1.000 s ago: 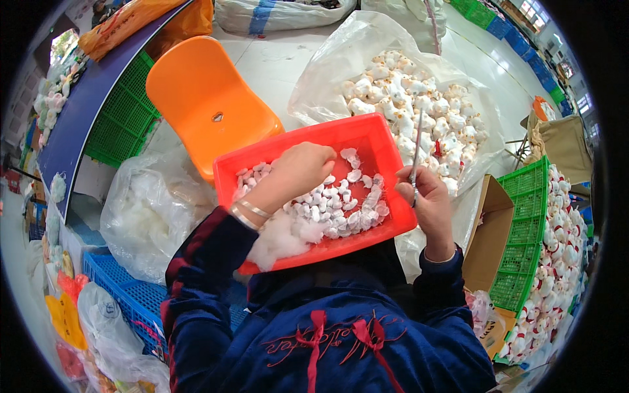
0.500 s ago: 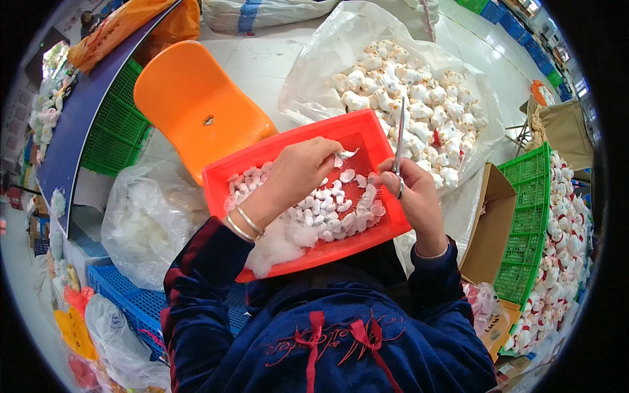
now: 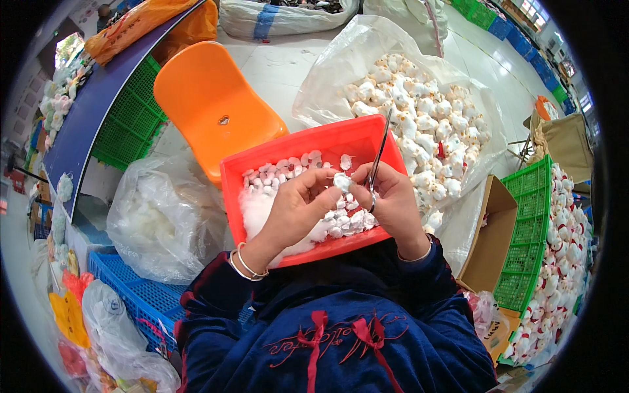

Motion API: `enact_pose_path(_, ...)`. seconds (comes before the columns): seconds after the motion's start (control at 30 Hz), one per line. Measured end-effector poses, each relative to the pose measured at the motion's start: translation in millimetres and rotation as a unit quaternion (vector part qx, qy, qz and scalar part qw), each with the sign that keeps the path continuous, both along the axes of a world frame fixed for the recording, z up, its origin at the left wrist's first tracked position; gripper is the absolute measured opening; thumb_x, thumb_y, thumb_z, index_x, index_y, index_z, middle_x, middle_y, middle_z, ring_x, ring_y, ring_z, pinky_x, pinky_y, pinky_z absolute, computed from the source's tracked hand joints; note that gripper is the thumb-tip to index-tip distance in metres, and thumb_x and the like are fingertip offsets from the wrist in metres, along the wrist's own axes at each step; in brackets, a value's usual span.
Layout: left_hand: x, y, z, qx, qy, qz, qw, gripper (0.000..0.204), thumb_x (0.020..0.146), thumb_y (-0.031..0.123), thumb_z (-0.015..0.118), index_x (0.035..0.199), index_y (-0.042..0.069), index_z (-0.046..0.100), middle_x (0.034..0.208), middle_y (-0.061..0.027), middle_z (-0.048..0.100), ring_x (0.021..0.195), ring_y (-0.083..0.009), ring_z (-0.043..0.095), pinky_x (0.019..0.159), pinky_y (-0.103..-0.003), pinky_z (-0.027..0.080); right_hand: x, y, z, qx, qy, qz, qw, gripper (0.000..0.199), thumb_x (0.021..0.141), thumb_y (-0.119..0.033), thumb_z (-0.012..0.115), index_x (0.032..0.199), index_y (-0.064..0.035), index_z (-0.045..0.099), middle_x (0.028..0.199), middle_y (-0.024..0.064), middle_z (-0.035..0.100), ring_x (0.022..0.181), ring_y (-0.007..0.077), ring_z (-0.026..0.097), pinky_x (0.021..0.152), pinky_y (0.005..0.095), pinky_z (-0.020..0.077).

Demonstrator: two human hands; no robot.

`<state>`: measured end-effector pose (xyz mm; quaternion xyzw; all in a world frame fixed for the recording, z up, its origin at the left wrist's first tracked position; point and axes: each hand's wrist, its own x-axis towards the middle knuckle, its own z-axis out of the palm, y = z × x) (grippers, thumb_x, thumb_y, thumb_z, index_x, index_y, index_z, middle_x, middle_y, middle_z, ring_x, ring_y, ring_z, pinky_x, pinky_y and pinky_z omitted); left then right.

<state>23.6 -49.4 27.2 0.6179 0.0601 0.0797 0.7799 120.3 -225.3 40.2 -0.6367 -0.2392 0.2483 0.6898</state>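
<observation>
A red plastic tray (image 3: 288,164) rests on my lap, filled with several small white plush pieces (image 3: 282,173) and a wad of white stuffing (image 3: 255,209). My left hand (image 3: 298,209) pinches one small white piece (image 3: 341,181) above the tray. My right hand (image 3: 393,203) sits just to its right and grips long metal tweezers (image 3: 380,154), whose shaft points up and away from me. The two hands nearly touch over the tray's middle.
An orange plastic chair (image 3: 209,105) stands behind the tray. A clear bag of white plush toys (image 3: 419,124) lies at the back right. A bag of white stuffing (image 3: 157,216) and a blue crate (image 3: 137,295) are at my left; green crates (image 3: 531,236) with more toys at my right.
My left hand has lifted out of the tray's pile with one white piece and met my right hand, which moved left with the tweezers.
</observation>
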Motion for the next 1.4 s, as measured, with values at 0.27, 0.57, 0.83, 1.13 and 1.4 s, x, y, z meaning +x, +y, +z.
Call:
enact_pose_path(0.27,-7.6,-1.0,-14.6,-0.189,0.029,0.006,0.982,0.014,0.103,0.011,0.065,0.110,-0.001,0.069,0.093,-0.0070,0.073,0.080,-0.0114,0.071,0.063,-0.021,0.054,-3.6,2.7,-11.9,-0.052,-0.094,-0.013,0.994,0.018,0.088,-0.008,0.080,0.100,-0.0007,0.067,0.087,-0.0007,0.068,0.079,0.0057,0.060,0.073,0.0246,0.0501)
enact_pose_path(0.57,-18.3,9.9,-15.4,-0.230,0.053,0.109,0.966,0.013,0.105,0.014,0.063,0.104,0.001,0.067,0.102,-0.0113,0.076,0.098,-0.0213,0.077,0.070,-0.024,0.061,2.0,-33.3,4.6,-0.198,-0.341,0.062,0.917,0.040,0.074,-0.014,0.088,0.109,-0.0036,0.073,0.087,0.0087,0.068,0.083,0.0259,0.064,0.080,0.0363,0.0529)
enact_pose_path(0.83,-20.9,9.2,-29.5,-0.227,0.024,0.151,0.962,0.014,0.103,0.015,0.066,0.104,0.001,0.071,0.099,-0.0080,0.075,0.092,-0.0177,0.076,0.075,-0.028,0.063,0.5,-43.2,-0.6,-0.254,-0.414,0.077,0.871,0.037,0.073,-0.016,0.087,0.107,-0.0063,0.074,0.083,0.0075,0.066,0.084,0.0286,0.065,0.076,0.0404,0.0530)
enact_pose_path(1.13,-22.0,5.7,-26.0,-0.177,0.033,0.140,0.974,0.017,0.104,0.015,0.064,0.106,0.000,0.072,0.100,-0.0097,0.076,0.091,-0.0189,0.075,0.077,-0.030,0.062,1.7,-40.4,-2.3,-0.240,-0.346,0.112,0.900,0.037,0.074,-0.014,0.087,0.108,-0.0057,0.075,0.083,0.0074,0.066,0.082,0.0270,0.064,0.074,0.0380,0.0521)
enact_pose_path(1.4,-28.2,9.1,-14.9,-0.118,0.010,0.128,0.985,0.020,0.104,0.016,0.066,0.106,-0.001,0.074,0.100,-0.0073,0.076,0.089,-0.0122,0.072,0.075,-0.026,0.061,5.0,-37.8,-2.7,-0.239,-0.235,0.185,0.924,0.052,0.071,-0.023,0.093,0.112,-0.0003,0.072,0.094,0.0122,0.071,0.090,0.0250,0.068,0.081,0.0352,0.0534)
